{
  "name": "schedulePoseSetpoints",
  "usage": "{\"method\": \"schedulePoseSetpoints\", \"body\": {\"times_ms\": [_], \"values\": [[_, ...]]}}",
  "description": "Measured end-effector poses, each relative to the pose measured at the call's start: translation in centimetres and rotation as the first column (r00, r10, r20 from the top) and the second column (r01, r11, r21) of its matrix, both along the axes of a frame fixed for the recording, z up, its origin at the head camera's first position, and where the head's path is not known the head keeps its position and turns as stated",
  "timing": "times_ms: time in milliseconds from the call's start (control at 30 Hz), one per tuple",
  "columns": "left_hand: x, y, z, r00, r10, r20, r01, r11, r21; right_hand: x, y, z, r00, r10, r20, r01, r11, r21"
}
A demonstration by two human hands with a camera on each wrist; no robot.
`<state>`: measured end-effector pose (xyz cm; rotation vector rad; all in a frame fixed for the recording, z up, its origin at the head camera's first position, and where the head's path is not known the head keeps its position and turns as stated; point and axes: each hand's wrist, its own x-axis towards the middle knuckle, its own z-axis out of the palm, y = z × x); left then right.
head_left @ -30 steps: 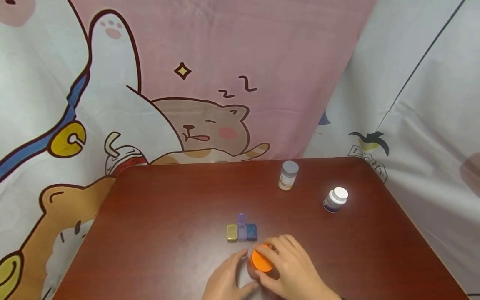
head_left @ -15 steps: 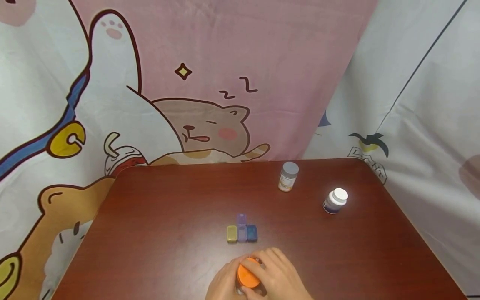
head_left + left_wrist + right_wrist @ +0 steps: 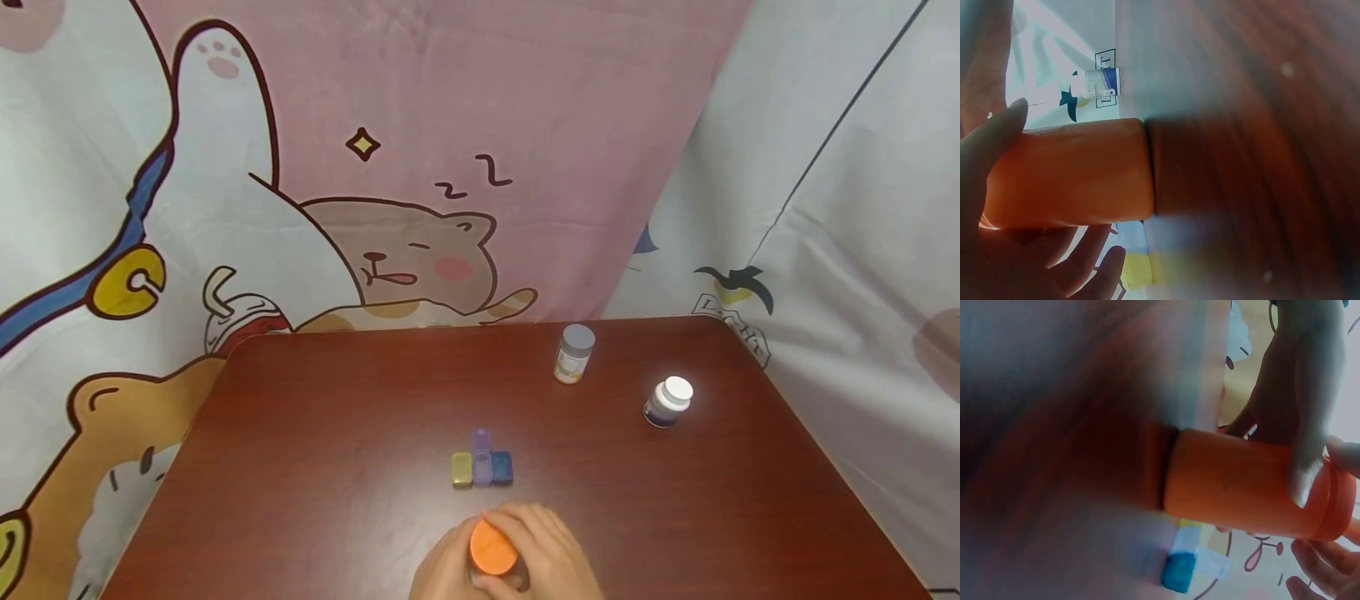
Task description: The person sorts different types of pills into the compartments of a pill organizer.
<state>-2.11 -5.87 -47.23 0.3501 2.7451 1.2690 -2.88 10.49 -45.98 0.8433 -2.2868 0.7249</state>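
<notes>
An orange-capped bottle stands upright at the near edge of the table, its orange cap (image 3: pixel 492 547) facing up. My left hand (image 3: pixel 442 568) grips the bottle's side; in the right wrist view its thumb lies along the orange body (image 3: pixel 1241 481). Fingers of my right hand (image 3: pixel 553 554) curl around the cap. The left wrist view shows the bottle (image 3: pixel 1072 175) with its base at the tabletop. Just beyond the hands lies a small pill organizer with a yellow compartment (image 3: pixel 462 469), a purple compartment (image 3: pixel 482 469) whose lid is raised, and a blue compartment (image 3: pixel 502 468).
At the far side of the brown table (image 3: pixel 337 417) stands a white bottle with a grey cap (image 3: pixel 574 354). Another white bottle with a dark lower label (image 3: pixel 668 402) stands farther right. A printed cartoon cloth (image 3: pixel 600 125) hangs behind the table.
Both hands have drawn the orange-capped bottle left and nearer. The left hand, earlier spread beside it, has closed around its body, while the right hand stays on the cap.
</notes>
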Motion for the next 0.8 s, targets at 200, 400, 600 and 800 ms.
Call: {"method": "schedulePoseSetpoints", "body": {"times_ms": [200, 400, 600, 800], "values": [[0.0, 0.0, -0.2, 1.000, 0.004, 0.006, -0.004, 1.000, 0.013, 0.7, -0.3, -0.4, 0.975, -0.023, 0.223, 0.050, 0.992, -0.117], [0.1, 0.1, 0.0, 0.998, 0.026, 0.050, -0.026, 1.000, 0.003, 0.6, -0.5, -1.2, 0.963, 0.100, 0.249, -0.020, 0.953, -0.303], [0.0, 0.0, 0.2, 0.996, 0.025, 0.088, -0.026, 1.000, 0.012, 0.4, -0.3, -1.7, 0.955, 0.144, 0.258, -0.041, 0.930, -0.366], [-0.1, -0.1, 0.0, 0.999, 0.031, 0.040, -0.029, 0.999, -0.038, 0.3, 0.0, -1.4, 0.939, 0.143, 0.314, -0.027, 0.938, -0.347]]}}
